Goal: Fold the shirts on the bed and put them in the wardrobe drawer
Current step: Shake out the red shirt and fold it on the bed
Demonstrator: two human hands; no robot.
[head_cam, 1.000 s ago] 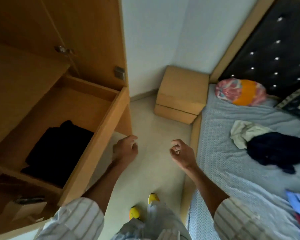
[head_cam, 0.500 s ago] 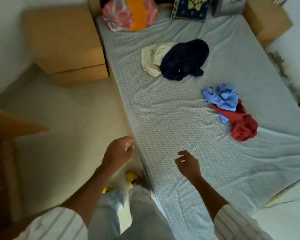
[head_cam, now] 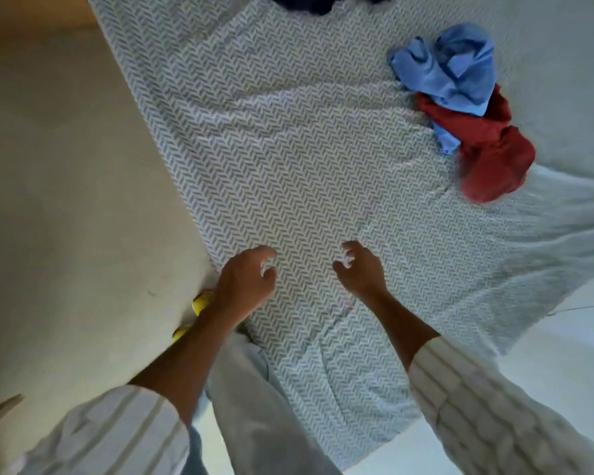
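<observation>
My fingers [head_cam: 268, 255] hang loosely curled on both hands, holding nothing. Beyond them on the bed [head_cam: 288, 149], blue shirt [head_cam: 450, 70] and red shirt [head_cam: 487, 159] lie unfolded.

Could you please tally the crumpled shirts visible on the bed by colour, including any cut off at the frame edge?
Light blue shirt: 1
Red shirt: 1
Dark navy shirt, mostly cut off at the top edge: 1
Total: 3
</observation>
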